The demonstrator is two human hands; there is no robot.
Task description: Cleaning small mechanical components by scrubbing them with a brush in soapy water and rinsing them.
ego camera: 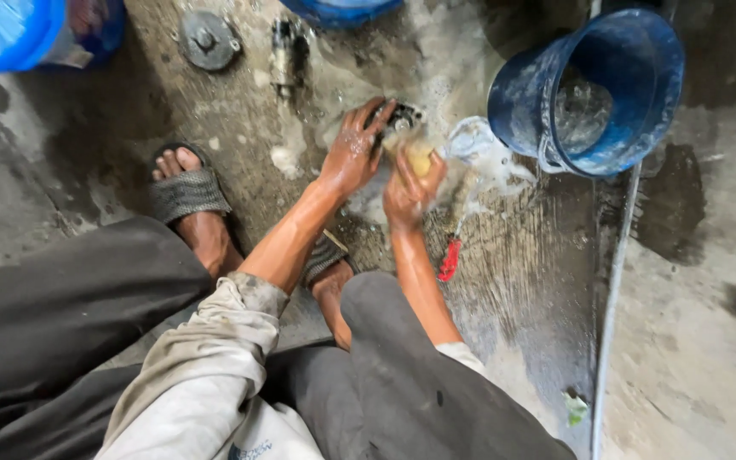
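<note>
I squat over a wet, soapy concrete floor. My left hand grips a dark metal part and presses it to the floor. Right beside it, my right hand is closed on a yellow sponge that rubs against the part. Both hands are wet and grimy. Most of the part is hidden under my fingers. A crumpled clear plastic bag lies just right of the sponge. A red-handled tool rests on the floor under my right forearm.
A blue bucket holding water stands at the upper right. A round metal disc and a cylindrical metal piece lie at the top. Blue containers sit top left. My sandalled feet flank the arms. A thin pipe runs down the right.
</note>
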